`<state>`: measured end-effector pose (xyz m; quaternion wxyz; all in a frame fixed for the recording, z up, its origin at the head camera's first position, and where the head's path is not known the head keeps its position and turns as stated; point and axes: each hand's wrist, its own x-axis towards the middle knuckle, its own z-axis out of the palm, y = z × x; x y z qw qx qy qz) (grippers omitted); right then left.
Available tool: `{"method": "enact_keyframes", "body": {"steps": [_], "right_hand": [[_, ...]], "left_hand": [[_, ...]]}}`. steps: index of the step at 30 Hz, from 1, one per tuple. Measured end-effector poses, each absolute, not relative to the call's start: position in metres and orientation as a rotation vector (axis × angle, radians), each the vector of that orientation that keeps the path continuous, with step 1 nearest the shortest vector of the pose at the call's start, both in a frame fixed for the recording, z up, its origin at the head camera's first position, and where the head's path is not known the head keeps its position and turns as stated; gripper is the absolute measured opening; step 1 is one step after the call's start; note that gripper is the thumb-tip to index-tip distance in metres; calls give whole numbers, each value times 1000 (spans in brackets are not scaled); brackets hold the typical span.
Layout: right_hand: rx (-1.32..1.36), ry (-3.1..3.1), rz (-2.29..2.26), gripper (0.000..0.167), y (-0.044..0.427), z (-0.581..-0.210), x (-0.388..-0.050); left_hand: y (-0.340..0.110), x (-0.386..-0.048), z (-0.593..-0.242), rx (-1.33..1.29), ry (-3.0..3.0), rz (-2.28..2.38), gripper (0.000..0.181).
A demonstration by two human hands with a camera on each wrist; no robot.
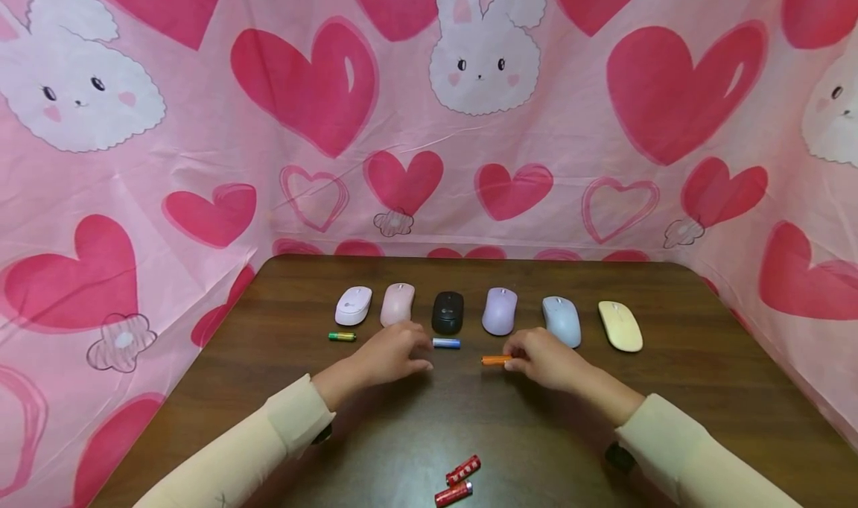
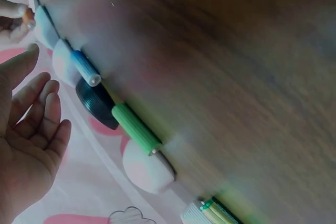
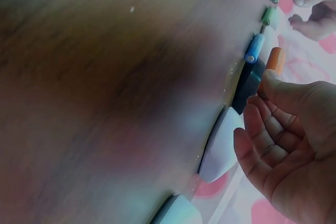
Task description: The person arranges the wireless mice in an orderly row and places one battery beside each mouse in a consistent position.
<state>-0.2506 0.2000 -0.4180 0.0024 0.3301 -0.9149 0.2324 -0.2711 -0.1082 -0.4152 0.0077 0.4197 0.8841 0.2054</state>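
Note:
Between thumb and fingers, my right hand [image 1: 544, 355] pinches an orange battery [image 1: 494, 360], which points leftward in front of the purple mouse [image 1: 500, 311]. My left hand [image 1: 394, 351] holds nothing; its fingers are loosely bent, close to a blue battery [image 1: 445, 343] lying before the black mouse [image 1: 447, 312]. A light green battery [image 2: 135, 128] shows in the left wrist view by the pink mouse [image 1: 398, 303]; the left hand hides it in the head view. Farther left, a green and yellow battery [image 1: 342, 337] lies in front of the white mouse [image 1: 353, 305].
The row of mice continues right with a light blue mouse [image 1: 561, 321] and a yellow mouse [image 1: 620, 325]. Two red batteries [image 1: 453, 494] lie near the front of the dark wooden table [image 1: 710, 389]. Pink heart-patterned cloth [image 1: 415, 132] hangs behind and at both sides.

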Motion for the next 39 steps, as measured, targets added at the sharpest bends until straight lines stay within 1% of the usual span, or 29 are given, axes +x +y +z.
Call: {"method": "enact_keyframes", "body": {"steps": [13,27,39], "right_hand": [[868,-2931,717,11,200,-420,-257],[815,-2903,679,14,196,-427,-264],[745,-2942,655,15,191,-430,-269]], "left_hand": [[-98,-256,-418,1394,2737,581,25],[-89,-237,-424,1443,2647,530,21],[-83,-214,-420,1542,2595,477,18]]}}
